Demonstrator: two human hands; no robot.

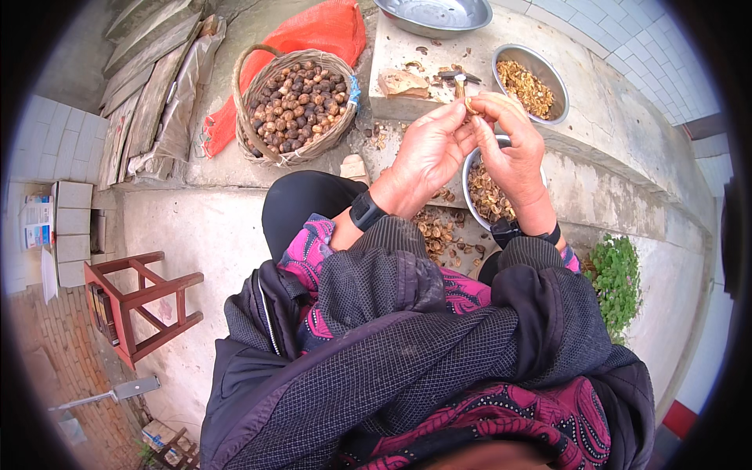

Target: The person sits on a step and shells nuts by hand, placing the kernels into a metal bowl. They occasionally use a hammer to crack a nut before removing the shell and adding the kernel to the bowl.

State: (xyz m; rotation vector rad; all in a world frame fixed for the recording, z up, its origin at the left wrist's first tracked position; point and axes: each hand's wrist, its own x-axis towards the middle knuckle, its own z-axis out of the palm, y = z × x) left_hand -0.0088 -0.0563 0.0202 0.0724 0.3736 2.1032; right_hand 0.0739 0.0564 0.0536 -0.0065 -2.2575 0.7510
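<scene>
Walnut piece (470, 106), prob w/ bits of shell, is sitting btwn the fingertips in the head view, just above the near edge of the concrete step (599, 135); L hand (423, 159) is pinching it w/ thumb & fingers, R hand (513, 154) is gripping it from the other side, tips nearly meeting, so most of it is hiding & can't tell if it's whole. For doing this well, imo: L should be steadying lightly while R is prying shell off in small bits, kernel staying intact, no hard squeezing. Around: steel bowl (554, 72) is holding kernels beyond R hand, shell bowl (468, 186) is lying below R wrist, partly covered by it; loose shells (440, 235) are littering the ground nearby. Wicker basket (325, 144) is holding whole nuts (294, 106) off to the L, red mesh sack (333, 30) is lying behind it. In the way: dark-headed tool (460, 77) is resting just past the fingertips, nr a rough block (403, 83), so reaching fwd could be knocking it
</scene>
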